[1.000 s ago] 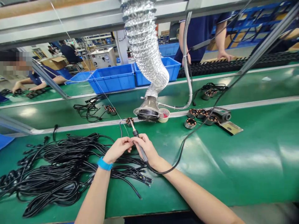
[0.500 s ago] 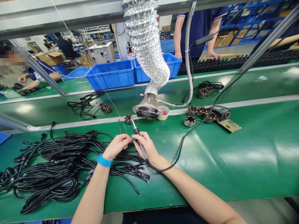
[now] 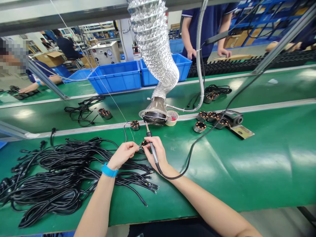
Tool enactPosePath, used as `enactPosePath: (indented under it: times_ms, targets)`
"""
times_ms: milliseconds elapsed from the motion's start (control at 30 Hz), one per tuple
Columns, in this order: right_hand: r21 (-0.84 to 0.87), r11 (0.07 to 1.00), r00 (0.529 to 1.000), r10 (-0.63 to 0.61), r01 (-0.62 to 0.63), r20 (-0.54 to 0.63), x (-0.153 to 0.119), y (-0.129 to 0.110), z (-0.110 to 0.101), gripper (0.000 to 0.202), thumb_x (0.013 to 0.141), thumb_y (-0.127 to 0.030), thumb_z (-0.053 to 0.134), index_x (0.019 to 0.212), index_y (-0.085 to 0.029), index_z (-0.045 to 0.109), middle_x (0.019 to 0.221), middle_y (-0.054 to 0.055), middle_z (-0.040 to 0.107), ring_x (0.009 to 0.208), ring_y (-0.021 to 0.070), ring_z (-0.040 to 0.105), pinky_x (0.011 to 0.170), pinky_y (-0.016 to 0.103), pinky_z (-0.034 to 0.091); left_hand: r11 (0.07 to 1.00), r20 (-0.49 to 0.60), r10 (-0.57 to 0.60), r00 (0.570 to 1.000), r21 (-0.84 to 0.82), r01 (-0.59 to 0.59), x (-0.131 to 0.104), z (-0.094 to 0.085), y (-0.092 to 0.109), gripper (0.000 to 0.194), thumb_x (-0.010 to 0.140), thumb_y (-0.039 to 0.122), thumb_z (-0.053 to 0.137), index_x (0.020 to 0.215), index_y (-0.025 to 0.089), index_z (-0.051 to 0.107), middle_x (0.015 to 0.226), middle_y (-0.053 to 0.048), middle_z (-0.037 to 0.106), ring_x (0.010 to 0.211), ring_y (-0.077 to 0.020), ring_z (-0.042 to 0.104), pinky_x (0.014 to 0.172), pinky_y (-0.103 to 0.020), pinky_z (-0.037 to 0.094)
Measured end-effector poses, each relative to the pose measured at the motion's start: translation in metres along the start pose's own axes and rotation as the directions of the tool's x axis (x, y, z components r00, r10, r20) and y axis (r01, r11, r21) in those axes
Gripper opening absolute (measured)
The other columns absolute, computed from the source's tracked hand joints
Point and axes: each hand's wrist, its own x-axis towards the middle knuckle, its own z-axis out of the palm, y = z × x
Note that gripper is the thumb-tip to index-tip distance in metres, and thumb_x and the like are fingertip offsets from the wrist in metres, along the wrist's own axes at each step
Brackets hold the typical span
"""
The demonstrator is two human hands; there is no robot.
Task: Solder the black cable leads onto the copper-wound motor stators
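Observation:
In the head view my right hand [image 3: 158, 154] is closed around a soldering iron [image 3: 153, 148], its tip pointing up and away toward the fume hood. A copper-wound motor stator [image 3: 143, 144] sits at the fingertips of that same hand, partly covered by them. My left hand [image 3: 124, 154] pinches a thin wire [image 3: 139, 146] just left of this stator; the wire's far end is too small to make out. Another stator [image 3: 135, 125] with a lead stands a little farther back. Bundled black cables [image 3: 61, 164] lie left of and beneath my left hand, stripped ends toward the right.
A fume extraction hood [image 3: 155, 115] hangs ahead on a foil duct [image 3: 154, 42], beside a tape roll [image 3: 172, 118]. Several stators [image 3: 199, 126] and a metal block [image 3: 233, 117] stand right. The iron's cord [image 3: 191, 154] arches overhead. Blue bins [image 3: 115, 79] and co-workers are beyond.
My right hand has shifted slightly right, and the soldering iron's tip has moved away from the rear stator toward the hood. The stator by my fingers shows more. My left hand stays nearly still.

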Motion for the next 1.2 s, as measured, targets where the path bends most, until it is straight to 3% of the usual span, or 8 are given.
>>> enactPosePath:
  times_ms: [200, 367, 467, 933, 1200]
  targets:
    - [-0.031, 0.999, 1.000, -0.021, 0.020, -0.019, -0.008, -0.008, -0.017, 0.036, 0.090, -0.013, 0.056, 0.123, -0.026, 0.057, 0.105, 0.005, 0.058, 0.090, 0.0144, 0.064, 0.089, 0.031, 0.053, 1.000, -0.020, -0.001, 1.000, 0.020, 0.002, -0.002, 0.004, 0.002, 0.030, 0.081, 0.043, 0.063, 0.073, 0.015, 0.057, 0.058, 0.005, 0.040, 0.050, -0.0071, 0.029, 0.049, -0.022, 0.019]
    - [-0.095, 0.994, 0.990, -0.067, 0.055, -0.128, -0.018, -0.015, -0.036, 0.019, 0.093, -0.019, 0.053, 0.107, -0.023, 0.065, 0.093, 0.004, 0.070, 0.082, 0.0157, 0.065, 0.078, 0.030, 0.054, 0.999, -0.036, -0.005, 0.999, 0.046, 0.007, -0.003, 0.008, 0.004, 0.030, 0.081, 0.043, 0.062, 0.073, 0.015, 0.056, 0.057, 0.006, 0.037, 0.051, -0.0076, 0.028, 0.049, -0.023, 0.018]
    - [-0.104, 0.992, 0.989, -0.083, 0.070, -0.126, -0.021, -0.021, -0.041, 0.017, 0.093, -0.021, 0.050, 0.095, -0.022, 0.067, 0.085, 0.003, 0.072, 0.076, 0.0163, 0.067, 0.074, 0.031, 0.054, 0.999, -0.041, -0.002, 0.999, 0.053, 0.004, -0.003, 0.008, 0.005, 0.030, 0.081, 0.044, 0.062, 0.073, 0.015, 0.056, 0.056, 0.006, 0.035, 0.051, -0.0078, 0.027, 0.049, -0.023, 0.018]
    - [-0.074, 0.995, 0.997, -0.065, 0.062, -0.033, -0.026, -0.022, -0.039, 0.020, 0.093, -0.025, 0.048, 0.088, -0.023, 0.067, 0.068, 0.000, 0.068, 0.068, 0.0156, 0.068, 0.072, 0.031, 0.054, 0.998, -0.071, 0.000, 0.997, 0.068, 0.004, -0.003, 0.009, 0.006, 0.034, 0.079, 0.048, 0.064, 0.073, 0.015, 0.056, 0.055, 0.007, 0.035, 0.050, -0.0080, 0.027, 0.048, -0.023, 0.018]
    - [-0.003, 0.999, 0.997, 0.050, -0.050, -0.054, -0.030, -0.015, -0.038, 0.023, 0.095, -0.032, 0.047, 0.091, -0.023, 0.068, 0.063, 0.000, 0.064, 0.063, 0.0166, 0.066, 0.060, 0.029, 0.053, 0.998, -0.073, -0.007, 0.997, 0.069, 0.012, -0.003, 0.008, 0.005, 0.034, 0.079, 0.048, 0.064, 0.073, 0.016, 0.055, 0.055, 0.007, 0.034, 0.049, -0.0080, 0.027, 0.048, -0.023, 0.018]
